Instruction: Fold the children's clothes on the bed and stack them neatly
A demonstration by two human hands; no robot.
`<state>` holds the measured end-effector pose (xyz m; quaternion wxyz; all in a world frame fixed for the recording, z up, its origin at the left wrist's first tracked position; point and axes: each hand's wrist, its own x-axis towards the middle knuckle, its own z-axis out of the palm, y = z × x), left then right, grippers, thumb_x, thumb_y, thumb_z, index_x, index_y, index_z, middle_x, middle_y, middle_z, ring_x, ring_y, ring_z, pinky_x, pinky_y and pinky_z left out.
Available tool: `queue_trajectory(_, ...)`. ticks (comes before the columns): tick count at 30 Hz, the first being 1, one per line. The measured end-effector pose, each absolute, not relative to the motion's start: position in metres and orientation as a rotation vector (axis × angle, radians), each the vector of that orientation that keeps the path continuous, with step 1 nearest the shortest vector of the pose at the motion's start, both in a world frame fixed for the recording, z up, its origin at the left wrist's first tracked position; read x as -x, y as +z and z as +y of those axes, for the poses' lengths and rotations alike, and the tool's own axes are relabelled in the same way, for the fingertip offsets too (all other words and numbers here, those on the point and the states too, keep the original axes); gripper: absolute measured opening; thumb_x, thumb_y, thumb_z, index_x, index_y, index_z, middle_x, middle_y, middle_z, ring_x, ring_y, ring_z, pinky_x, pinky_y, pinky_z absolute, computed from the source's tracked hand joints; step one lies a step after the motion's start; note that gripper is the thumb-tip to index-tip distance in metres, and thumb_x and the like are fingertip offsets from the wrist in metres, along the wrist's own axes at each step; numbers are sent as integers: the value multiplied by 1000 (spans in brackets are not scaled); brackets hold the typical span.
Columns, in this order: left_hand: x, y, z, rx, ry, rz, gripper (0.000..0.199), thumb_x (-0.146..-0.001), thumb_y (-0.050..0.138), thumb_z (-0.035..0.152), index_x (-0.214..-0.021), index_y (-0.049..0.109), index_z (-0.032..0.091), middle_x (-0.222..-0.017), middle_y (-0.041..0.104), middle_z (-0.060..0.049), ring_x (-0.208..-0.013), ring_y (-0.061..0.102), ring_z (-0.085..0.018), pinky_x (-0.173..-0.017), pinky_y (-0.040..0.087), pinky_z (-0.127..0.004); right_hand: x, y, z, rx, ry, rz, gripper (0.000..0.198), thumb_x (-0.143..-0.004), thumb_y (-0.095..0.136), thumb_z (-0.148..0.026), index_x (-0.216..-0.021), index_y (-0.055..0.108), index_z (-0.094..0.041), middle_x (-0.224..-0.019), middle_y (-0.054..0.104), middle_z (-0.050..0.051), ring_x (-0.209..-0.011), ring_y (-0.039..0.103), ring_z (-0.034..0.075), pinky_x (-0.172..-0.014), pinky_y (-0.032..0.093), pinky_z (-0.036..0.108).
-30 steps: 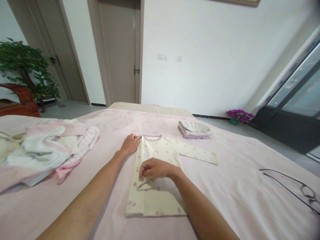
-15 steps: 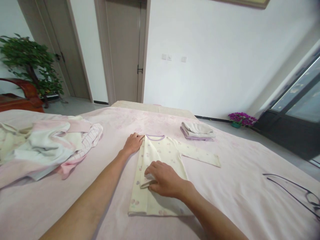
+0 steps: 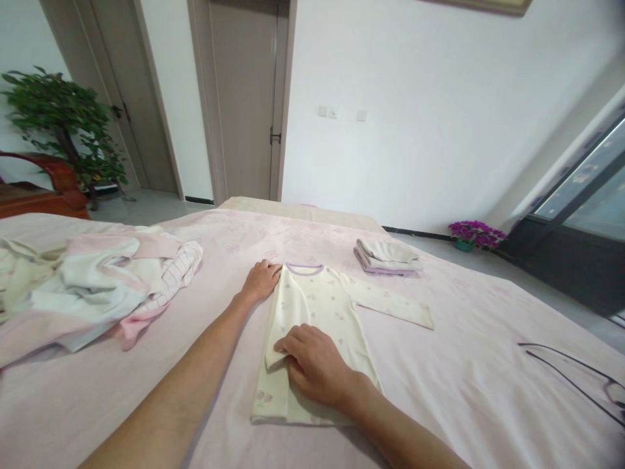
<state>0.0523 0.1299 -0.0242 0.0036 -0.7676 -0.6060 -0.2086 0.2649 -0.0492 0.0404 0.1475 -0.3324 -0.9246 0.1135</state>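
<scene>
A small cream long-sleeved shirt (image 3: 325,299) with a lavender neckband and a sparse print lies flat on the pink bedsheet. Its left side is folded inward, and that sleeve runs down over the body. My left hand (image 3: 261,280) is at the shirt's upper left shoulder, fingertips closed on the fabric edge. Over the lower body, my right hand (image 3: 312,361) has curled fingers on the cuff end of the folded sleeve; its palm hides part of the shirt. The other sleeve (image 3: 395,308) stretches out to the right.
Loose clothes (image 3: 97,280) are heaped on the left of the bedsheet (image 3: 219,404). A folded stack of clothes (image 3: 385,256) sits beyond the outstretched sleeve. Dark-framed glasses (image 3: 571,371) lie near the right edge. Purple flowers (image 3: 476,233) stand on the floor beyond.
My right hand has shifted slightly left and down, bringing the folded sleeve's cuff end closer to the shirt's left edge. My left hand stays at the shoulder.
</scene>
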Motion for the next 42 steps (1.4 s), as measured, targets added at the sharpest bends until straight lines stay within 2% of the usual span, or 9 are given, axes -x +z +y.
queue_trajectory(4,-51,-25,131,2404,-677,-1902,41,-99,37,42,-130,60,30,-116,58,-8,-105,55,-24,-96,41,-36,-263,43,-56,971,194,-2702,43,-75,59,-16,-118,57,-24,-101,60,5,-90,50,22,-76,34,33)
queue_trajectory(9,-51,-25,132,2403,-696,-1905,40,-98,39,39,-129,61,29,-115,59,-8,-104,56,-23,-96,42,-35,-260,36,-56,994,36,-2781,44,-75,55,-7,-116,56,-22,-96,61,5,-85,49,21,-71,30,33)
queue_trajectory(18,-50,-27,133,2397,-713,-1903,38,-97,42,34,-128,62,28,-115,61,-7,-105,56,-23,-96,42,-33,-265,37,-57,959,240,-2716,54,-68,54,-6,-120,54,-23,-100,60,4,-91,50,21,-77,35,32)
queue_trajectory(23,-50,-28,134,2394,-717,-1907,38,-97,42,34,-128,62,28,-116,61,-7,-105,57,-23,-96,43,-33,-267,43,-63,973,160,-2810,61,-64,58,-8,-123,49,-22,-107,57,6,-91,48,22,-73,34,32)
queue_trajectory(28,-50,-28,134,2391,-721,-1907,38,-97,42,34,-128,62,28,-116,61,-7,-105,56,-23,-96,43,-33,-265,37,-63,1049,-68,-2817,42,-73,56,-2,-111,52,-21,-99,58,5,-85,47,21,-68,31,33)
queue_trajectory(35,-50,-28,133,2392,-727,-1910,39,-97,41,36,-128,63,28,-117,61,-7,-105,57,-23,-96,43,-34,-267,34,-58,1049,-170,-2763,10,-88,59,-14,-92,55,-22,-86,57,2,-77,46,19,-64,25,34)
queue_trajectory(39,-50,-28,134,2395,-726,-1905,39,-96,42,35,-128,63,28,-116,61,-7,-105,57,-23,-95,43,-33,-271,37,-56,934,-68,-2802,6,-90,57,-17,-90,57,-23,-85,57,1,-75,46,17,-65,26,33)
queue_trajectory(42,-50,-27,134,2391,-723,-1912,38,-96,43,34,-127,63,28,-115,61,-7,-104,57,-23,-95,43,-33,-274,39,-54,856,26,-2827,9,-89,57,-17,-95,59,-23,-87,57,1,-78,47,18,-66,27,32)
